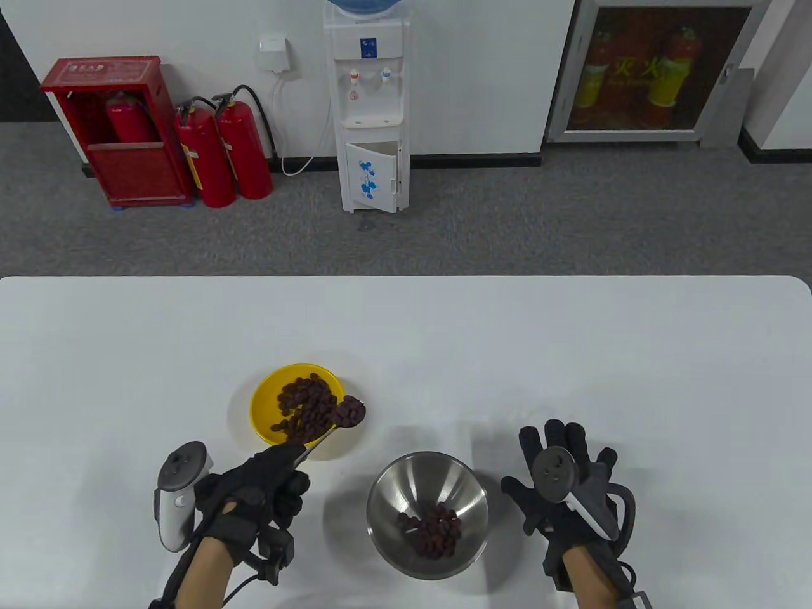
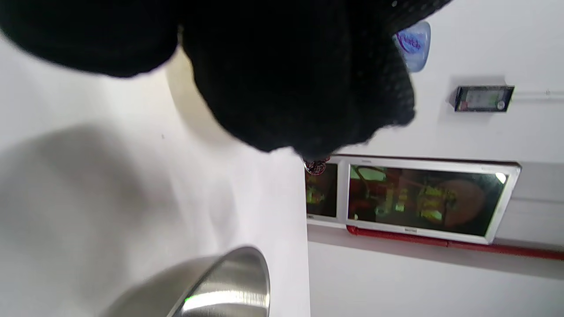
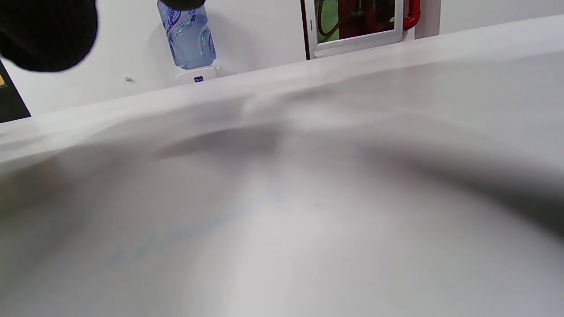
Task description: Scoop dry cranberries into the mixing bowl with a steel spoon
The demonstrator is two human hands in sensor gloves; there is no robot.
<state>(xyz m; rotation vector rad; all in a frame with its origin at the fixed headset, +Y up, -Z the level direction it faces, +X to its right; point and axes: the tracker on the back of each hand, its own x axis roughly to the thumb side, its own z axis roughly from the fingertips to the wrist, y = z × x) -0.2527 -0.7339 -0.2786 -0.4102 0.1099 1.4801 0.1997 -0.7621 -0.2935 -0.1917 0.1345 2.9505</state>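
The left hand (image 1: 254,488) grips a thin steel spoon (image 1: 347,413) heaped with wrinkled dark cranberries at the rim of the round yellow dish (image 1: 263,406), near the shiny steel bowl (image 1: 393,488), while the right hand (image 1: 561,485) rests flat, fingers spread.

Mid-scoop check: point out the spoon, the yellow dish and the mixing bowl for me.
spoon (image 1: 349,411), table view, on its loaded bowl end.
yellow dish (image 1: 261,406), table view, on its bare left inner wall.
mixing bowl (image 1: 422,477), table view, on its bare steel inner wall.
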